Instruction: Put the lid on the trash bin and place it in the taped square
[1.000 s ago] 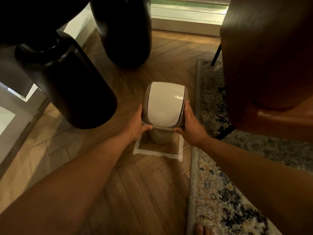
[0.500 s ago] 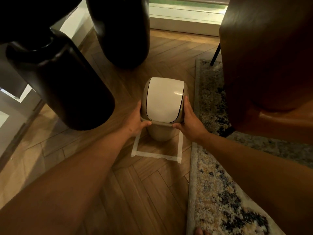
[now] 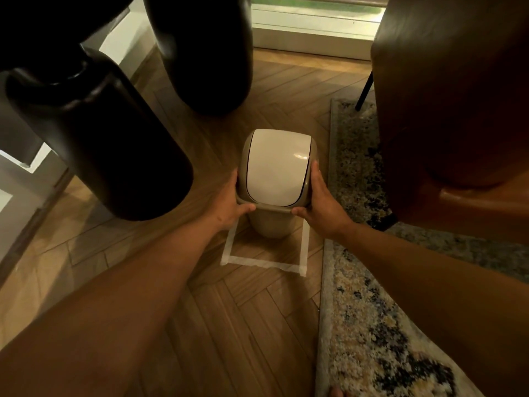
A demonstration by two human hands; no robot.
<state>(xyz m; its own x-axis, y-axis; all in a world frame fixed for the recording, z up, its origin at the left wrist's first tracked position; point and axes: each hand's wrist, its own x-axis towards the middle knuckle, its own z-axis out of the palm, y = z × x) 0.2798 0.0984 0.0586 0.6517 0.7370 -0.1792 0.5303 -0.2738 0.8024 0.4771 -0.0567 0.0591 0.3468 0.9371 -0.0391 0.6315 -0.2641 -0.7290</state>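
Since the earlier frame, the trash bin point(image 3: 272, 222) has shifted slightly farther from the wearer within the taped square point(image 3: 264, 263). The left hand point(image 3: 229, 203) and right hand point(image 3: 322, 206) clasp opposite sides of the lid point(image 3: 276, 167), thumbs under its near rim. The base stands inside the tape's far half. Risk: releasing unevenly could nudge the bin toward the rug point(image 3: 369, 325).

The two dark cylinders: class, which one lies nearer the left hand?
The big dark cylinder at the left, close beside the left hand; the other cylinder stands farther back, beyond the trash bin.
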